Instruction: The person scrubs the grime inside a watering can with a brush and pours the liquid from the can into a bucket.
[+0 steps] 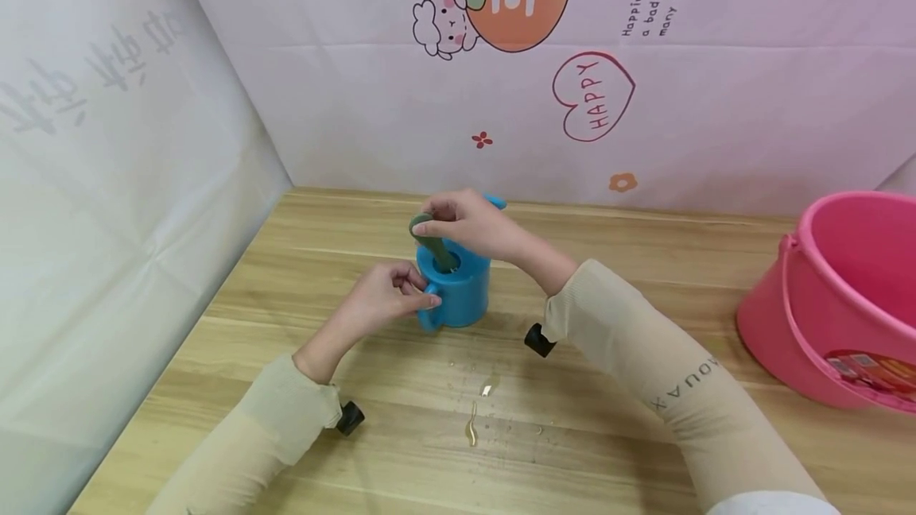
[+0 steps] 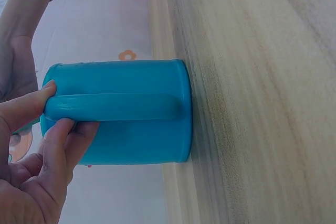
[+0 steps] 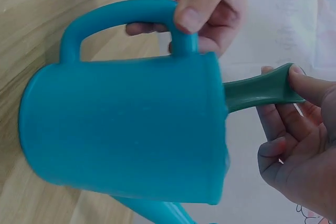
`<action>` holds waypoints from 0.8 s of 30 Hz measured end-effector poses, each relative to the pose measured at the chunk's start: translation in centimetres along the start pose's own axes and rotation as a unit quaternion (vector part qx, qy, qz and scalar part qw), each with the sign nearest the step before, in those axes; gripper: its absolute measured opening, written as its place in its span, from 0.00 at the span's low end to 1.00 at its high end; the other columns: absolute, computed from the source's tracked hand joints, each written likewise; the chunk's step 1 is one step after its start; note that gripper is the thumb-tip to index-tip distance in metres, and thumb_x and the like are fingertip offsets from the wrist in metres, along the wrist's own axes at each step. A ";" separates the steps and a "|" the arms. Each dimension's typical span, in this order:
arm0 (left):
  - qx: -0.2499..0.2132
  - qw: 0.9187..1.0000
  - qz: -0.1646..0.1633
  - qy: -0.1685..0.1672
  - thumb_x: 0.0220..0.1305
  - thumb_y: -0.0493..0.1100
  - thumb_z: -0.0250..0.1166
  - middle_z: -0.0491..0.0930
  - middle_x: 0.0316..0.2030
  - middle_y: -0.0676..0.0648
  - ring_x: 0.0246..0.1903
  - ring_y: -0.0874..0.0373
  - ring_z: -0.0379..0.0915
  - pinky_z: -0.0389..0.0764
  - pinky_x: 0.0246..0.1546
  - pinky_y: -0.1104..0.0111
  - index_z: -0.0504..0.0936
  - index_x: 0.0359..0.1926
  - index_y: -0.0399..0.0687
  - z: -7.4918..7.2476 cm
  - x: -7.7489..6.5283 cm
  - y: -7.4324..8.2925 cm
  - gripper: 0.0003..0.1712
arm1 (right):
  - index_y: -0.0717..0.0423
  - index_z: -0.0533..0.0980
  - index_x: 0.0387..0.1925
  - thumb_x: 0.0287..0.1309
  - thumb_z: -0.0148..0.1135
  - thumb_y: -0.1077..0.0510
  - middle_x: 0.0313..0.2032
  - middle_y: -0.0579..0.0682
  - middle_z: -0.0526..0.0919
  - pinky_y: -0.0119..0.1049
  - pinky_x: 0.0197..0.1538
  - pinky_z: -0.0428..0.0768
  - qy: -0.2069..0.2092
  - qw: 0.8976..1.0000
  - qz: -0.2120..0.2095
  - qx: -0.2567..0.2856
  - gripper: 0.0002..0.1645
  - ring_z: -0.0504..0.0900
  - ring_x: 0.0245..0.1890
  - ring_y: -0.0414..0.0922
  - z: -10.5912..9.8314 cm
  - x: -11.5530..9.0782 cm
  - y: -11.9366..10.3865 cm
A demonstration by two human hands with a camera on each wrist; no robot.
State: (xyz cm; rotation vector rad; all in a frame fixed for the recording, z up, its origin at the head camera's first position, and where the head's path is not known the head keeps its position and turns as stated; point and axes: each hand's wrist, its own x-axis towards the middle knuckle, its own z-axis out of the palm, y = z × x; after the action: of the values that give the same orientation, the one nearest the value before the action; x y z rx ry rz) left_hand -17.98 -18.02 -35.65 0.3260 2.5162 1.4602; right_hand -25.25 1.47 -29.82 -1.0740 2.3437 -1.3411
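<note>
Because its walls look like moulded plastic, the blue, round-sided watering can (image 1: pixel 465 302) standing upright on the wood-grain table (image 1: pixel 608 261) should be stiff and light in itself, though any water inside would add a weight that cannot be judged. Its smooth skin may turn slippery when wet, so the thick curved handle (image 2: pixel 113 107) on its near side seems the surest hold, and there the left hand (image 1: pixel 384 296) pinches the upper end between thumb and fingers. Out of the can's round top opening leans a dark green tool with a flared, scooped grip (image 3: pixel 257 90), its lower end hidden inside; it looks rigid and easily managed by that wide tip, which the right hand (image 1: pixel 472 221) pinches. Beyond that hand, the tip of the can's blue spout (image 1: pixel 495 202) shows. On the near side of the can, small wet-looking spots (image 1: pixel 472 424) shine; well to its right sits a glossy pink plastic bucket with a carrying loop (image 1: pixel 801 340), and behind it hangs a white printed cloth backdrop (image 1: pixel 379 118).
</note>
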 end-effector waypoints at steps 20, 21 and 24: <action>0.009 1.000 -0.003 0.006 0.64 0.41 0.74 0.81 0.26 0.47 0.32 0.45 0.80 0.82 0.34 0.62 0.82 0.37 0.38 0.2 0.1 -0.1 0.11 | 0.62 0.82 0.53 0.77 0.53 0.63 0.53 0.53 0.85 0.43 0.63 0.75 -0.110 0.993 -0.042 0.013 0.14 0.81 0.54 0.47 -1.9 0.5 0.6; 0.010 1.000 -0.003 0.008 0.64 0.41 0.74 0.81 0.26 0.46 0.31 0.46 0.80 0.82 0.33 0.62 0.82 0.37 0.38 0.2 0.1 -0.1 0.11 | 0.62 0.82 0.53 0.77 0.52 0.63 0.52 0.53 0.84 0.43 0.63 0.75 -0.115 0.992 -0.051 0.015 0.14 0.80 0.53 0.48 -2.0 0.6 0.6; 0.015 1.000 -0.002 0.010 0.64 0.40 0.74 0.81 0.26 0.47 0.30 0.49 0.79 0.81 0.32 0.64 0.82 0.37 0.38 0.2 0.1 0.0 0.11 | 0.62 0.81 0.53 0.78 0.51 0.64 0.50 0.52 0.84 0.43 0.63 0.74 -0.134 0.988 -0.070 0.008 0.14 0.79 0.51 0.48 -2.2 0.9 0.8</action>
State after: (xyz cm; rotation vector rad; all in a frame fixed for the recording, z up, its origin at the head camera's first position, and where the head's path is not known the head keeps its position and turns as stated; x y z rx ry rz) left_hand -17.99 -17.83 -35.72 0.3115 2.5553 1.4336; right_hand -27.43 2.48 -29.16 -1.3431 2.0923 -1.1738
